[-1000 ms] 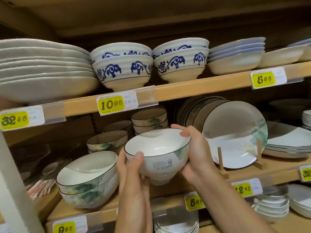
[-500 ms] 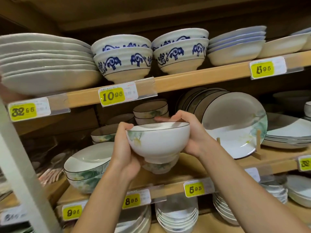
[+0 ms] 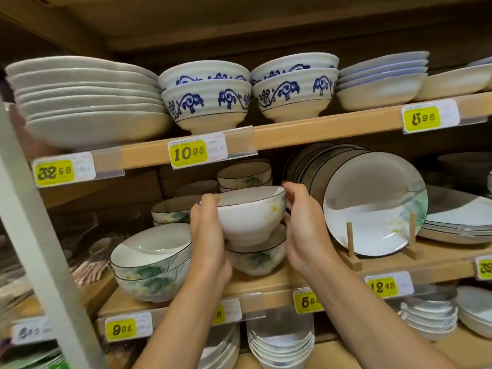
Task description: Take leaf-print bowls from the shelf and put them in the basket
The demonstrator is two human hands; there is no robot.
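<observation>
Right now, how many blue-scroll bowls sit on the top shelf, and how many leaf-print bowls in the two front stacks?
Blue-scroll white ceramic bowls, top shelf: 4
Large leaf-print white ceramic bowls, left stack: 2
Small leaf-print white ceramic bowls, one held, one beneath: 2
Total: 8

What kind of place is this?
Most likely a shop that sells dishes. Yellow price tags line the shelf edges, matching blue-patterned bowls sit in stacks, and a plate stands on a wooden display stand. The left hand and right hand hold a leaf-print bowl.
</observation>
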